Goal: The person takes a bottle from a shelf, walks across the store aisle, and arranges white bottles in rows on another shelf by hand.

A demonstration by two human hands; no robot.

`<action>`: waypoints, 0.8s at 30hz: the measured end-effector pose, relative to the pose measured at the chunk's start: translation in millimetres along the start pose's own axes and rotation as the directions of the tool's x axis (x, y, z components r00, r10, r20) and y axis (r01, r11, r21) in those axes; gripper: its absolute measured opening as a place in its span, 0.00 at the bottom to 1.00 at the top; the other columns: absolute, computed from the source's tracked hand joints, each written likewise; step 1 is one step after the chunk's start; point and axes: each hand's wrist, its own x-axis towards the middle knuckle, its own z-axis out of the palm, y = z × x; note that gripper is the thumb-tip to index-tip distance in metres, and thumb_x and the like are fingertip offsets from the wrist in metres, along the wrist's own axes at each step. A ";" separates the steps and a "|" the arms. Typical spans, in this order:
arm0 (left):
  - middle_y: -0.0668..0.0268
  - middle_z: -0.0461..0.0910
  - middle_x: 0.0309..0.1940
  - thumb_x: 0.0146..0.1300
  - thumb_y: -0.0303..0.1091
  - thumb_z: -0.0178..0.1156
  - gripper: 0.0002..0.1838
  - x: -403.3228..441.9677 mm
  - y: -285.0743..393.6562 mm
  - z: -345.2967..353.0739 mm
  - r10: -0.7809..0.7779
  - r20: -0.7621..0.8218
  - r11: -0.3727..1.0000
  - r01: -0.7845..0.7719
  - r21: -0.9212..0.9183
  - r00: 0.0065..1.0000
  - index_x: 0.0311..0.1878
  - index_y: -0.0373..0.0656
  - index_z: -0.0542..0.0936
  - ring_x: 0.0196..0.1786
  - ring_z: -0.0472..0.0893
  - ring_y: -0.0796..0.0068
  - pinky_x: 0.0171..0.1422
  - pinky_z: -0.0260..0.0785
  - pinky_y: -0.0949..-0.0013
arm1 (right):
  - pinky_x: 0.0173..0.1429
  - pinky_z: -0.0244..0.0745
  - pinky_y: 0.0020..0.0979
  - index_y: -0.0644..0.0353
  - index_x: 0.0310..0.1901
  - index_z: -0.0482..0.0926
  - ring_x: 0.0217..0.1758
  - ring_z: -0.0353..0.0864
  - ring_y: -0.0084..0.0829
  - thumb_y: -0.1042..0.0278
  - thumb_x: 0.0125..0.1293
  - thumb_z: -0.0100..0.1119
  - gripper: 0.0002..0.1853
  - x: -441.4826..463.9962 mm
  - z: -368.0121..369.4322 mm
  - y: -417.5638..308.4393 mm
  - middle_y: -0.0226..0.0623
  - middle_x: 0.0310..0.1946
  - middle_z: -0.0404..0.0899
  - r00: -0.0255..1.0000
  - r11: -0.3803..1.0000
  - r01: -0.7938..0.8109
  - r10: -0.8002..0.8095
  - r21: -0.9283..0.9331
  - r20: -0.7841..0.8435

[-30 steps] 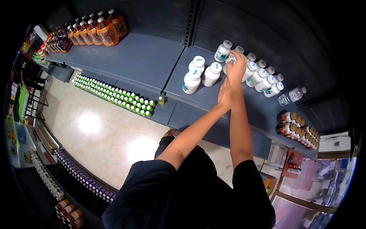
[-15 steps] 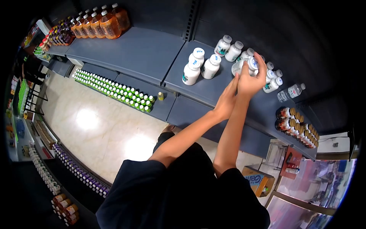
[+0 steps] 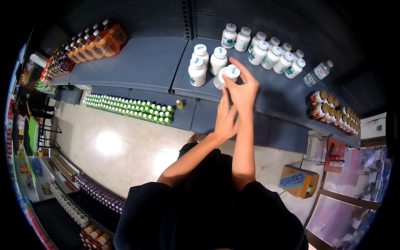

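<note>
My right hand (image 3: pixel 245 91) is closed around a white bottle (image 3: pixel 220 81) with a white lid, thumb and fingers gripping its upper part. It is slightly tilted and sits close by three matching white bottles (image 3: pixel 197 76) standing on the grey shelf. Just below, my left hand (image 3: pixel 226 123) has its fingers stretched out, their tips near the underside of the held bottle; whether they touch it I cannot tell. Farther back to the right stand several more white bottles (image 3: pixel 258 53) in two rows, with green marks on their labels.
A clear bottle (image 3: pixel 318 73) and dark jars with gold lids (image 3: pixel 320 111) stand along the shelf at right. Orange drink bottles (image 3: pixel 98 45) stand at left. Lower down are green bottles with white caps (image 3: pixel 137 109). A cardboard box (image 3: pixel 298 182) rests on the floor.
My right hand has carried the white bottle leftward, from beside the back rows to beside the three bottles. My left hand has moved left along with it. The view has shifted too.
</note>
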 end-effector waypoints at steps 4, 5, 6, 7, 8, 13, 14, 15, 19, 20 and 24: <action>0.29 0.39 0.83 0.66 0.40 0.68 0.39 -10.6 -10.0 -11.0 -0.038 0.025 0.998 0.036 0.060 0.999 0.76 0.35 0.66 0.84 0.47 0.26 0.83 0.46 0.38 | 0.71 0.77 0.33 0.69 0.67 0.79 0.67 0.83 0.33 0.88 0.56 0.73 0.33 -3.1 7.1 5.8 0.47 0.62 0.85 0.999 0.999 -0.004 0.005 -0.031 0.053; 0.29 0.40 0.83 0.67 0.36 0.66 0.34 -11.4 -7.3 -14.9 -0.057 0.024 0.997 0.056 0.054 0.998 0.73 0.34 0.69 0.84 0.48 0.27 0.82 0.48 0.38 | 0.72 0.77 0.33 0.69 0.67 0.78 0.67 0.83 0.33 0.87 0.56 0.73 0.34 -4.1 7.9 6.8 0.47 0.62 0.85 0.998 0.999 -0.009 0.011 -0.035 0.062; 0.29 0.41 0.83 0.67 0.32 0.65 0.29 -10.8 -5.0 -18.1 -0.075 0.021 0.996 0.074 0.047 0.997 0.70 0.33 0.72 0.84 0.49 0.27 0.82 0.49 0.39 | 0.72 0.77 0.34 0.69 0.68 0.78 0.68 0.82 0.34 0.87 0.56 0.73 0.35 -4.2 7.9 7.4 0.48 0.62 0.85 0.997 0.999 -0.013 0.016 -0.039 0.072; 0.29 0.41 0.83 0.67 0.32 0.65 0.29 -9.2 -5.1 -20.8 -0.076 0.025 0.996 0.075 0.049 0.997 0.69 0.33 0.72 0.84 0.49 0.28 0.82 0.49 0.40 | 0.72 0.77 0.34 0.68 0.69 0.77 0.68 0.82 0.35 0.87 0.56 0.73 0.35 -3.1 8.1 7.1 0.48 0.62 0.85 0.997 0.999 -0.015 0.018 -0.044 0.081; 0.30 0.41 0.83 0.67 0.31 0.64 0.29 -8.5 -5.1 -23.6 -0.079 0.029 0.996 0.077 0.051 0.996 0.69 0.33 0.72 0.83 0.50 0.28 0.82 0.50 0.40 | 0.73 0.77 0.35 0.69 0.68 0.77 0.69 0.82 0.35 0.87 0.56 0.73 0.35 -2.7 8.3 6.4 0.48 0.63 0.84 0.997 0.999 -0.014 0.016 -0.032 0.078; 0.38 0.59 0.76 0.65 0.28 0.64 0.24 -3.4 -7.7 -31.3 -0.066 -0.076 0.994 0.072 0.080 0.995 0.64 0.35 0.75 0.76 0.63 0.36 0.77 0.57 0.45 | 0.65 0.81 0.38 0.60 0.68 0.78 0.62 0.87 0.42 0.82 0.54 0.75 0.36 -1.8 8.5 20.1 0.43 0.63 0.84 0.997 0.998 0.052 -0.053 0.031 0.059; 0.41 0.65 0.72 0.65 0.28 0.64 0.23 -3.4 -14.4 -34.8 -0.054 -0.088 0.994 0.062 0.087 0.995 0.63 0.36 0.76 0.72 0.67 0.39 0.76 0.59 0.46 | 0.65 0.81 0.38 0.60 0.67 0.79 0.62 0.87 0.41 0.81 0.54 0.76 0.35 -1.2 7.1 25.7 0.43 0.62 0.84 0.995 0.997 0.082 -0.081 -0.009 0.060; 0.43 0.71 0.68 0.64 0.27 0.64 0.22 -3.0 -21.4 -39.4 -0.043 -0.101 0.994 0.053 0.096 0.994 0.61 0.36 0.77 0.68 0.71 0.42 0.74 0.61 0.48 | 0.65 0.81 0.38 0.61 0.66 0.79 0.61 0.86 0.41 0.81 0.53 0.77 0.35 -0.4 4.9 31.1 0.43 0.61 0.84 0.992 0.993 0.112 -0.109 -0.047 0.064; 0.52 0.76 0.51 0.61 0.27 0.69 0.17 15.4 -48.2 -78.0 0.011 -0.343 0.964 0.081 0.252 0.939 0.53 0.36 0.77 0.55 0.74 0.50 0.61 0.65 0.55 | 0.67 0.79 0.39 0.60 0.67 0.77 0.61 0.84 0.41 0.77 0.51 0.80 0.39 -0.7 0.4 41.3 0.44 0.58 0.83 0.987 0.987 0.134 -0.125 -0.084 0.103; 0.52 0.75 0.51 0.61 0.28 0.71 0.20 19.3 -54.5 -86.7 0.010 -0.398 0.959 0.104 0.264 0.917 0.54 0.36 0.76 0.55 0.74 0.51 0.61 0.65 0.54 | 0.67 0.78 0.39 0.60 0.68 0.76 0.62 0.84 0.41 0.76 0.50 0.81 0.40 -2.1 0.1 42.5 0.44 0.59 0.82 0.985 0.985 0.142 -0.130 -0.100 0.113; 0.50 0.73 0.63 0.59 0.36 0.77 0.36 35.4 -73.4 -108.7 -0.066 -0.469 0.947 0.203 0.248 0.881 0.67 0.34 0.71 0.66 0.72 0.49 0.69 0.64 0.52 | 0.70 0.76 0.40 0.60 0.72 0.71 0.65 0.82 0.43 0.73 0.48 0.83 0.47 -6.4 -1.1 63.7 0.47 0.63 0.79 0.973 0.995 0.030 -0.007 -0.096 0.230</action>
